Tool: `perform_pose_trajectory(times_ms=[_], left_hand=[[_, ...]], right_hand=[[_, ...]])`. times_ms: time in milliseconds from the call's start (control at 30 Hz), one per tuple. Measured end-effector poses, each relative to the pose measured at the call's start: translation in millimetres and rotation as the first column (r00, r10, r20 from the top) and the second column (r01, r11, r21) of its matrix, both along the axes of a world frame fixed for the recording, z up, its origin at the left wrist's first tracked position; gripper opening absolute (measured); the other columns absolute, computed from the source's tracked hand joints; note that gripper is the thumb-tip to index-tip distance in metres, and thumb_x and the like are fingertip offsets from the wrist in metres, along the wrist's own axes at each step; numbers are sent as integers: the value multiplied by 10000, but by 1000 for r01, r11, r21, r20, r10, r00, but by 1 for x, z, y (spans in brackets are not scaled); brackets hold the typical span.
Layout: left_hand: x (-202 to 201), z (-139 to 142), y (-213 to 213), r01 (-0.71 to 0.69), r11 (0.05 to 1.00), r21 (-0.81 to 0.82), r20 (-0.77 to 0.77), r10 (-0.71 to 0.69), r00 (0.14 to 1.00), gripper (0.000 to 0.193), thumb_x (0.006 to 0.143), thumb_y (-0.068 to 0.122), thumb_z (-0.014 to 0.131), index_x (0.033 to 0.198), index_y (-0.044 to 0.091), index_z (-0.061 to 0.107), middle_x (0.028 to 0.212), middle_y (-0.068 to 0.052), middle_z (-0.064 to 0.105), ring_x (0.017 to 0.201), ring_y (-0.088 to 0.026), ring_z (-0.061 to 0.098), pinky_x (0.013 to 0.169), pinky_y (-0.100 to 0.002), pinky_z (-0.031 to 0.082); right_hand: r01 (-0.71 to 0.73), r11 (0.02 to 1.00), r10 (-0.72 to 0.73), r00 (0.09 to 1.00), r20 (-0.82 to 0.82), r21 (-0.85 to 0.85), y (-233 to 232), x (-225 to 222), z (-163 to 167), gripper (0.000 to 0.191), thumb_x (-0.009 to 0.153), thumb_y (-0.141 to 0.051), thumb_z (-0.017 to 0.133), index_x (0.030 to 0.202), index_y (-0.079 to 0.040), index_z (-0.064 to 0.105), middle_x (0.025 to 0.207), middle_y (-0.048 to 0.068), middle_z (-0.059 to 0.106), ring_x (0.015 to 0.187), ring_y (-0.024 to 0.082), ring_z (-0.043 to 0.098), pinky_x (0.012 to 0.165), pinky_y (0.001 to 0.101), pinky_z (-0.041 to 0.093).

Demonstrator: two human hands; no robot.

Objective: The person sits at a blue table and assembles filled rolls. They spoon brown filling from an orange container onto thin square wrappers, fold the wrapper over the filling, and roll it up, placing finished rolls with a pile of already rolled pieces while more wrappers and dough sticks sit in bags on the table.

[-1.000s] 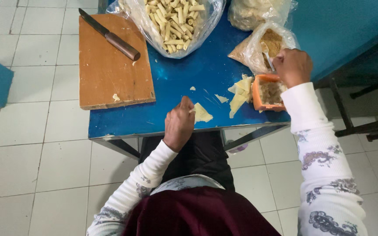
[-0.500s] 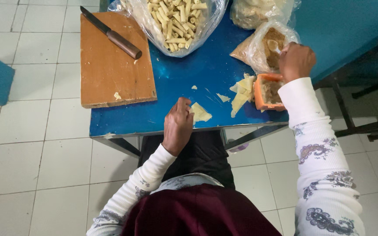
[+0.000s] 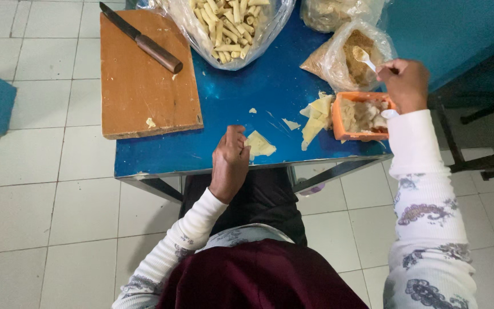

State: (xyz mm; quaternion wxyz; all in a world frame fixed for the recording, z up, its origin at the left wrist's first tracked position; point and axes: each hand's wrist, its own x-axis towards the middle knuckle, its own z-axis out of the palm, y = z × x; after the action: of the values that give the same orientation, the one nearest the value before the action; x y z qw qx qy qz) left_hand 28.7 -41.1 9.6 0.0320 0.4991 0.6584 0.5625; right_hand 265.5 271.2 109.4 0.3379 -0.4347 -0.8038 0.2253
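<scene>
**Spoon lifted over the filling, wrapper pinned at the table edge**

The right hand [image 3: 407,84] was closed around the handle of a white spoon [image 3: 365,57], its bowl raised above an open plastic bag of brown crumbs [image 3: 347,63]. Just below that hand sat an orange tub [image 3: 361,134] holding pale filling, with a small stack of pale wrappers [image 3: 315,114] touching its left side.

The left hand [image 3: 230,163] rested on the near edge of the blue table [image 3: 247,91], fingers curled loosely and fingertips touching 1 flat wrapper [image 3: 260,146] lying just beside them (it gripped nothing that could be made out). A few torn scraps of dough lay between the 2 hands.

Farther back, a large clear bag of finished rolls [image 3: 224,26] stood near the table's far edge. To its left lay a wooden cutting board [image 3: 144,86] with a brown-handled knife [image 3: 141,39] resting diagonally across its top corner.
</scene>
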Motion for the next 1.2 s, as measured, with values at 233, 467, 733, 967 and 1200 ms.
perform_pose_trajectory(times_ms=[233,467,733,967,1200], left_hand=[[0,-1,0,22,1000,7,57,-23,998,433,820,-124,675,1217,-20,534,912,-121,640,764,-227,678,675,-339,561],[2,-2,1,9,1000,29,44,-10,999,422,834,-121,675,1216,-2,544,887,-102,628,743,-226,649,677,-339,548],[1,0,1,38,999,23,66,-39,997,405,845,-114,673,1215,4,560,889,-103,635,726,-224,651,666,-338,544],[-1,3,-1,103,993,49,10,-104,995,418,830,-103,684,1217,-1,568,913,-114,632,811,-259,656,729,-361,559],[-5,3,-2,138,990,-3,-39,-138,990,356,875,-81,675,1207,11,583,999,-164,668,943,-355,676,806,-428,553]], right_hand=[[-261,923,226,963,-150,-283,-86,12,7,187,998,-105,695,1145,4,736,939,-2,717,802,26,605,701,192,475],[-369,901,402,908,122,-227,-174,-39,-26,123,936,-147,723,1008,-49,748,809,47,726,661,117,612,611,276,478],[-526,754,381,838,390,394,-210,-51,-38,116,881,-51,721,978,-78,664,893,61,615,870,277,560,778,406,447],[-580,622,307,798,518,525,-221,-42,-29,202,875,-68,730,1073,-53,693,902,67,557,885,261,547,746,396,440],[-492,774,357,859,367,399,-213,-30,-27,107,935,-88,729,1038,-64,710,882,67,598,851,274,565,756,401,450]])
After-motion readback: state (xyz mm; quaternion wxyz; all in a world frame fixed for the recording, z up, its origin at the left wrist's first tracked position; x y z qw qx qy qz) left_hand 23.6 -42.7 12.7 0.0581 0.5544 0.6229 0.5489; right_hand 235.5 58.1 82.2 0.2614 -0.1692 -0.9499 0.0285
